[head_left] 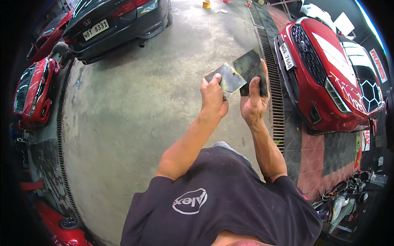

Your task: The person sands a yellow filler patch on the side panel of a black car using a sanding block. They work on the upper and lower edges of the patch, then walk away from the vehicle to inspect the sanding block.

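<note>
My left hand (213, 93) is closed on a grey, flat, squarish spreader (232, 85), its thumb lying across the top face. A yellow smear of paste sits along that spreader's far edge. Just to the right, my right hand (253, 107) grips a larger dark flat plate (247, 65) with the thumb on its face and fingers behind. The spreader's right corner overlaps the plate or touches it; I cannot tell which. Both are held up in front of me, above the concrete floor (143, 115).
A dark car (119, 30) stands far left and a red car (328, 69) at right. Floor grates (278, 106) run along both sides. A yellow tin (206, 4) stands at the far end. Another person (61, 51) bends between cars at left. Assorted parts (347, 201) lie at lower right.
</note>
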Demonstrator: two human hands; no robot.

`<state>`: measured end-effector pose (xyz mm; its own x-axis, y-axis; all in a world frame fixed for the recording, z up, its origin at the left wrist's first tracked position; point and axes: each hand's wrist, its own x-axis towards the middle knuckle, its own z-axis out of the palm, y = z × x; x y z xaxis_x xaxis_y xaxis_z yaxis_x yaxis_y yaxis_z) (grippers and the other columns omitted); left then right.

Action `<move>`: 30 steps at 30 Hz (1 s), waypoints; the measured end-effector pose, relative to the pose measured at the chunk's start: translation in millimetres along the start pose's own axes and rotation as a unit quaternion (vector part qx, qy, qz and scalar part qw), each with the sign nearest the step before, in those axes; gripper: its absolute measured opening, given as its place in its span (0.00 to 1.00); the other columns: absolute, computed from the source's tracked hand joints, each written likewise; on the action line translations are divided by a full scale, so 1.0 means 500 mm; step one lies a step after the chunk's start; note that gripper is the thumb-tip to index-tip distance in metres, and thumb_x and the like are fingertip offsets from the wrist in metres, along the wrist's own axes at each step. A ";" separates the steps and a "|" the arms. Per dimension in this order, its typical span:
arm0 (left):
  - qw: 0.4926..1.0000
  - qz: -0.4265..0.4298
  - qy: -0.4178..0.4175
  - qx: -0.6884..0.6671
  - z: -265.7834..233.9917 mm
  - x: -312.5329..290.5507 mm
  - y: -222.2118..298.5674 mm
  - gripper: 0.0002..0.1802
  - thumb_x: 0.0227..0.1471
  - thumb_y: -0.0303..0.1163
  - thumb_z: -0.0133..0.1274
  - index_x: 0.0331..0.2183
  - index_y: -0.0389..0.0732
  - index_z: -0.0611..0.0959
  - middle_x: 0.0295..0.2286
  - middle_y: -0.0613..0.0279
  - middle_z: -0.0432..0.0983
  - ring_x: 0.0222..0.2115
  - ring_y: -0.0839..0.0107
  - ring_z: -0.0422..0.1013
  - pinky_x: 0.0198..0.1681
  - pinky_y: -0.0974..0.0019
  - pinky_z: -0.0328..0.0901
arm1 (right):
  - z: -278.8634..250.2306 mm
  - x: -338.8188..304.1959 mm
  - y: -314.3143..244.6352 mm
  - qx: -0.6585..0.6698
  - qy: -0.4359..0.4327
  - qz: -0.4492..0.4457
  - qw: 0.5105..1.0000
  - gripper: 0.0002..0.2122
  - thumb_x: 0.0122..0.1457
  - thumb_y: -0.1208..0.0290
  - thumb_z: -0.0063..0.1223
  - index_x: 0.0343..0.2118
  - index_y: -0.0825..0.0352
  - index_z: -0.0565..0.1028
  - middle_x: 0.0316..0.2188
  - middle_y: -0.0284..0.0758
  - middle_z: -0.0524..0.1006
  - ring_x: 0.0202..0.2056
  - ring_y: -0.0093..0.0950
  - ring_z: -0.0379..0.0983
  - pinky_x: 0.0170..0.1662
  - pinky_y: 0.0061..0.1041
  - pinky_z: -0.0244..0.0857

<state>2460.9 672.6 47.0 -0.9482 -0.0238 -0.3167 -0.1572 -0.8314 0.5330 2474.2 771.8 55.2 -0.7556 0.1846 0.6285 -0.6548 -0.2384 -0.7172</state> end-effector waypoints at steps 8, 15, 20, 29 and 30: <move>1.000 0.012 -0.015 0.025 0.007 -0.012 -0.033 0.13 0.63 0.25 0.45 0.50 0.43 0.71 0.40 0.58 0.75 0.37 0.71 0.76 0.38 0.64 0.75 | -0.017 0.029 -0.026 -0.011 0.039 0.030 0.999 0.26 0.73 0.62 0.47 0.69 0.71 0.59 0.62 0.35 0.68 0.60 0.24 0.65 0.64 0.28 0.59; 0.995 0.084 -0.043 0.013 0.020 -0.007 -0.021 0.11 0.67 0.27 0.45 0.50 0.43 0.71 0.40 0.59 0.75 0.38 0.72 0.75 0.41 0.65 0.75 | -0.007 -0.015 -0.038 -0.008 0.041 0.059 0.997 0.23 0.74 0.65 0.44 0.67 0.70 0.62 0.59 0.32 0.70 0.59 0.22 0.64 0.65 0.25 0.55; 0.956 0.265 -0.047 0.118 -0.037 0.038 0.044 0.17 0.69 0.29 0.44 0.57 0.44 0.71 0.47 0.56 0.74 0.45 0.68 0.75 0.49 0.63 0.74 | -0.067 -0.052 -0.092 -0.136 -0.036 0.275 0.951 0.16 0.72 0.69 0.48 0.59 0.68 0.75 0.53 0.32 0.75 0.52 0.21 0.70 0.56 0.22 0.64; 0.939 0.301 -0.123 0.112 -0.005 -0.034 0.072 0.23 0.69 0.33 0.41 0.61 0.37 0.70 0.57 0.53 0.72 0.54 0.65 0.71 0.56 0.61 0.69 | 0.010 -0.144 -0.068 -0.429 -0.157 -0.084 0.886 0.27 0.44 0.83 0.63 0.51 0.57 0.82 0.40 0.33 0.77 0.40 0.34 0.75 0.39 0.32 0.75; 0.944 0.277 -0.144 0.110 -0.010 -0.048 0.077 0.23 0.68 0.34 0.42 0.60 0.36 0.72 0.59 0.53 0.71 0.55 0.65 0.71 0.57 0.61 0.68 | 0.013 -0.145 -0.067 -0.422 -0.155 -0.106 0.887 0.27 0.43 0.83 0.63 0.50 0.57 0.82 0.41 0.32 0.77 0.41 0.34 0.75 0.39 0.32 0.75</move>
<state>2478.8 638.3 71.5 -0.9324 -0.2428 0.2677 0.3611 -0.5998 0.7140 2551.1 760.0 35.6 -0.6584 -0.1621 0.7350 -0.6605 0.5927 -0.4609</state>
